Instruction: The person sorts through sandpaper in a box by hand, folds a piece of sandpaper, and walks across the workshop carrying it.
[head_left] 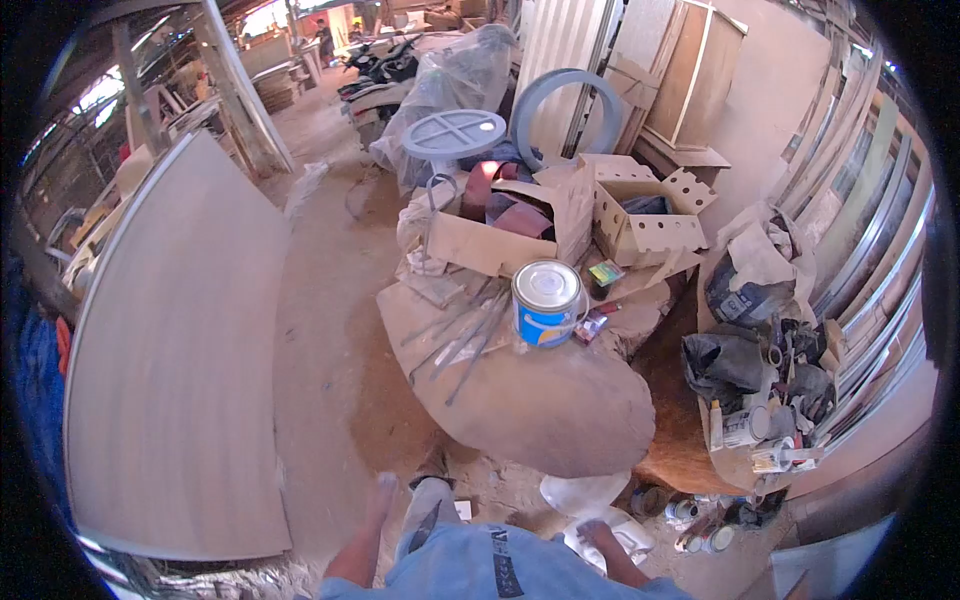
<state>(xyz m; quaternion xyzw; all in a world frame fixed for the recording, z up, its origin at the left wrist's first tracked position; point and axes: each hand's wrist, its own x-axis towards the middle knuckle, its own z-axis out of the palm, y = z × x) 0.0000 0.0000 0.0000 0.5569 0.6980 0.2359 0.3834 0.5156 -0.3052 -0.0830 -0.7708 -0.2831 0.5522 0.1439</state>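
Observation:
My left hand point(384, 492) hangs low beside my leg, over the dusty floor. It is smeared by motion, so its fingers do not show clearly. Down by my right side is my right hand point(594, 534), in front of a whitish plastic item point(628, 538); whether they touch I cannot tell, and its fingers are indistinct. Ahead of me stands a wooden slab table point(540, 420). On it are a blue paint can point(548, 318) with a silver lid, several thin dark rods point(470, 345) and a small box point(590, 328).
A large pale panel point(185, 350) leans at the left. Cardboard boxes point(490, 245) sit at the table's far side, near a grey ring point(565, 80) and a round grey frame point(453, 134). Cans point(745, 427), black bags point(722, 365) and long strips point(880, 250) crowd the right.

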